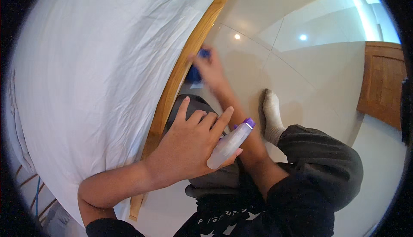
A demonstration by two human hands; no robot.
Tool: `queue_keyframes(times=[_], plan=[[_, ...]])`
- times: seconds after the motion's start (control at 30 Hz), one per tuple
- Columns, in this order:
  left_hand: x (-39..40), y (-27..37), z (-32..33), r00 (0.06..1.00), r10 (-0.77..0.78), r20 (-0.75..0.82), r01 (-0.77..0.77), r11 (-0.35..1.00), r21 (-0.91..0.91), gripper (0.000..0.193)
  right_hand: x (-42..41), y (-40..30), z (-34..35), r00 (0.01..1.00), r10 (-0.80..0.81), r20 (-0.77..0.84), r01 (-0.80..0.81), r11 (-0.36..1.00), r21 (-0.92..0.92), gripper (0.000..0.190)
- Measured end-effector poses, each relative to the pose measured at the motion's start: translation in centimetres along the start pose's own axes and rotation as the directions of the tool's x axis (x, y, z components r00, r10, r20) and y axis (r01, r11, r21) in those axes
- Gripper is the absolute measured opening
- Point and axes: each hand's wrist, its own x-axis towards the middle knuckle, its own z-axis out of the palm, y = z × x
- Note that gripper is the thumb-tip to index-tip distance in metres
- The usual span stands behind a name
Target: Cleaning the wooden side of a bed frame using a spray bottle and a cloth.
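Note:
In my left hand (193,137) a translucent white plastic bottle (228,148) with a purple cap is held between the thumb and the palm, tilted up to the right. Its other fingers are spread above the wooden bed rail. My right hand (209,66), blurred, is at the rail's outer side with a dark blue cloth (194,72) at its fingers. The wooden rail (176,79) runs along the edge of a bed covered by a wrinkled white sheet (96,59). How firmly the fingers close on the cloth is hard to make out.
Glossy floor tiles (290,72) lie to the right of the bed. My foot in a pale sock (272,111) rests on them, and my knees in dark trousers are bent close to the rail. A brown wooden panel (382,82) stands at the far right.

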Motion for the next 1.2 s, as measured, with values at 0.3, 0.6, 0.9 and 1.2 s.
queue_keyframes(times=[0.3,0.6,0.9,1.2], plan=[[-0.3,0.1,-0.3,0.999,-0.002,0.034,0.001,0.999,0.032,0.074,3.9,-2.1,-1.9,0.997,-0.026,-0.073,0.039,0.984,0.173,0.061],[0.7,-0.2,-0.6,1.0,0.01,0.0,-0.01,0.999,0.03,0.073,2.8,0.9,-1.1,0.985,-0.128,-0.112,0.143,0.98,0.138,0.044],[0.5,-0.3,-0.4,0.999,0.028,-0.027,-0.027,0.999,0.042,0.072,5.0,-1.6,-2.4,0.991,0.041,-0.13,-0.041,0.999,0.002,0.054],[1.0,0.3,-1.0,1.0,0.007,0.008,-0.008,1.0,0.024,0.074,10.4,-4.6,-5.0,0.98,-0.029,-0.197,0.057,0.989,0.139,0.068]])
